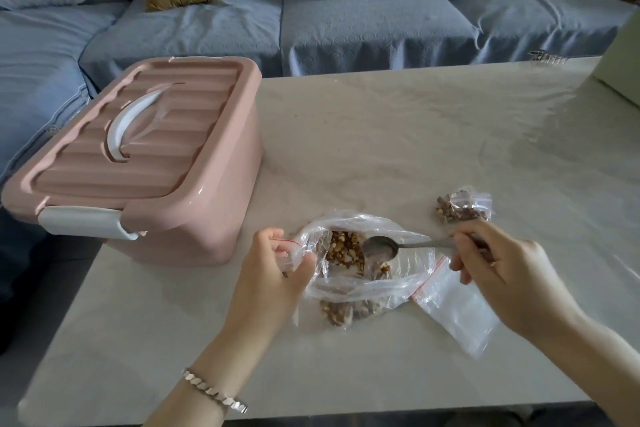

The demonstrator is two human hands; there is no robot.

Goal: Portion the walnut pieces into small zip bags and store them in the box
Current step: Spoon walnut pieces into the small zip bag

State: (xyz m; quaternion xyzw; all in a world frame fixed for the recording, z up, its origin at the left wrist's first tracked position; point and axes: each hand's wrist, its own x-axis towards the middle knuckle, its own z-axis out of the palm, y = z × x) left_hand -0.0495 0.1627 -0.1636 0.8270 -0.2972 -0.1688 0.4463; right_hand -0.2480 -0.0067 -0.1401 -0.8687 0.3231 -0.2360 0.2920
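Left grip (277,263) pinching a small zip bag (289,248) beside the walnut bag (398,284) near the counter's (415,132) front edge, right grip (498,263) curled round a spoon (379,248) reaching into it, filled bag (462,206) just behind, lidded pink box (138,156) at the left edge.

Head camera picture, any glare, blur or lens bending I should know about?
Head view: daylight glare washes out the right side of the pale stone-look table; wide-angle bending curves the table edges and the pink plastic lidded box; the crinkled clear plastic bag of walnut pieces glints; the right hand on the metal spoon looks slightly soft.
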